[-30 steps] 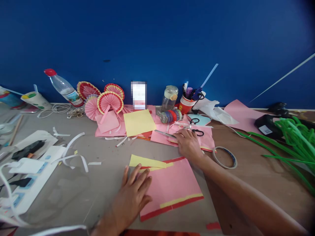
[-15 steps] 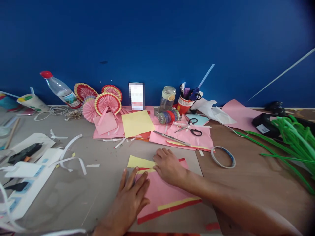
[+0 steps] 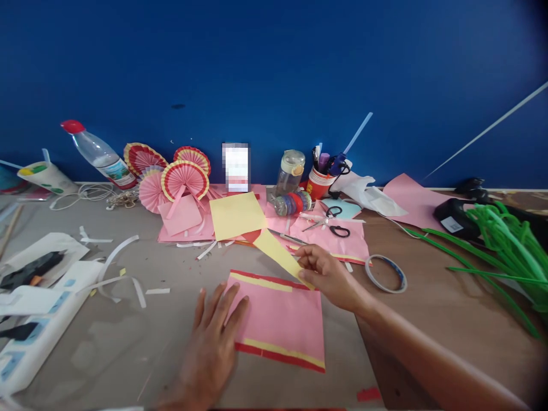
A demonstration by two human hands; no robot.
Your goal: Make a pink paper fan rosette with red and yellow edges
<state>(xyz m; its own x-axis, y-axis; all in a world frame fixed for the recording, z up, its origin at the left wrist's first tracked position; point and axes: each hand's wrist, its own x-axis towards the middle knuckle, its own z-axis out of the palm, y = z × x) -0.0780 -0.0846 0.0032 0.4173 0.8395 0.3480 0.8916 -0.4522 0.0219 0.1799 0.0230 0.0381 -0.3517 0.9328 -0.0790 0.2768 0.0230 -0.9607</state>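
Observation:
A pink paper sheet lies on the desk in front of me, with red and yellow strips along its far and near edges. My left hand rests spread on the sheet's left side, fingertips on the paper. Between the thumb and fingers of my right hand is a yellow paper strip. This strip slants up and left from the hand, above the sheet's far right corner, its upper end by a yellow paper square.
Behind lie scissors, a craft knife, tape rolls and folded paper fans. A tape ring and green pipe cleaners are on the right. A power strip and paper scraps are on the left.
My right hand has lifted off the sheet and moved right, with the yellow strip swung up in its fingers. The pink sheet has turned straighter. My left hand has shifted slightly left.

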